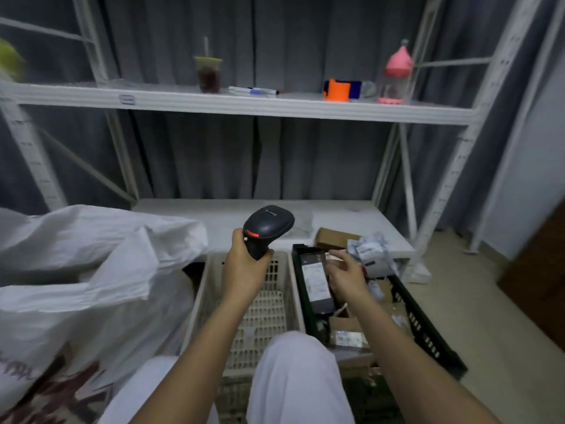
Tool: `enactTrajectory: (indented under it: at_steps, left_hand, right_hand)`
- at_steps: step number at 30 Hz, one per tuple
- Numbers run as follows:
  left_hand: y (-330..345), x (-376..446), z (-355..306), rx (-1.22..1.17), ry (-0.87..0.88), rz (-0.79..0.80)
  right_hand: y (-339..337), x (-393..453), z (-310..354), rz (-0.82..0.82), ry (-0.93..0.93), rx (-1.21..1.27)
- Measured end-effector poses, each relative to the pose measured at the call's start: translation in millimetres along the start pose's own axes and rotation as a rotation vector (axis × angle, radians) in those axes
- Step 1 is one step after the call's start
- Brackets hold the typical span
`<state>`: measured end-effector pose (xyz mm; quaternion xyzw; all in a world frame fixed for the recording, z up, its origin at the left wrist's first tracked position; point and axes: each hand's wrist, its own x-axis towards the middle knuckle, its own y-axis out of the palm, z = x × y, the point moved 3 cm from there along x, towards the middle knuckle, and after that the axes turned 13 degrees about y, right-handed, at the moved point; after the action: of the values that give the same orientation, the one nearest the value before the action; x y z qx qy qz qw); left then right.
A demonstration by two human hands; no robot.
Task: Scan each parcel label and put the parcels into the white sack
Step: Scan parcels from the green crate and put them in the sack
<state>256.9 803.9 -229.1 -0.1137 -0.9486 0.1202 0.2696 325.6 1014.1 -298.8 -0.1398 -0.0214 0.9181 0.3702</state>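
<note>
My only view sits on my head, facing forward and down, close over the crates toward the white metal shelving rack (244,105).

Left hand (244,267) raised at 12 o'clock, fingers curled in a grip, forearm running down to 6 o'clock, right hand (347,275) at 2 o'clock, fingers loosely extended, palm down, forearm from 5 o'clock

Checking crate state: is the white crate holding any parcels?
No, the white crate shows only bare mesh; the parcels lie in the black crate.
</note>
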Motion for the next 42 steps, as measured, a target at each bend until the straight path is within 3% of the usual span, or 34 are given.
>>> enactTrajectory:
  at_steps: [6, 11, 13, 20, 25, 28, 32, 35, 42]
  left_hand:
    - [82.4, 26.8, 32.1, -0.065, -0.036, 0.151]
    - [121.0, 47.9, 74.6, -0.067, -0.093, 0.214]
    - [132.3, 56.7, 94.3, -0.067, -0.118, 0.227]
    - [159.0, 83.3, 159.0, -0.100, -0.197, 0.222]
    - [168.0, 87.3, 190.4, -0.077, -0.211, 0.248]
    - [168.6, 89.8, 196.6, -0.082, -0.220, 0.262]
    - [166.4, 87.2, 195.7, -0.087, -0.236, 0.241]
    - [165.9, 83.7, 189.7, -0.112, -0.247, 0.237]
    - [166.4, 56.8, 166.4, -0.127, -0.269, 0.259]
  right_hand:
    - [-55.9, 54.5, -53.7, -0.157, 0.094, -0.090]
    - [-40.8, 108.7, -89.3, -0.088, 0.168, -0.237]
    - [-24.4, 136.2, -97.1, -0.027, 0.186, -0.402]
    - [39.4, 253.5, -85.0, 0.043, -0.011, -1.096]
    - [53.4, 313.2, -98.9, 0.082, -0.027, -1.388]
    - [48.9, 321.1, -105.4, 0.105, -0.126, -1.453]
    - [35.4, 292.5, -115.6, 0.306, -0.077, -1.461]
    - [21.6, 266.7, -108.3, 0.252, -0.211, -1.533]
    - [-22.0, 202.4, -88.5, 0.306, -0.088, -1.470]
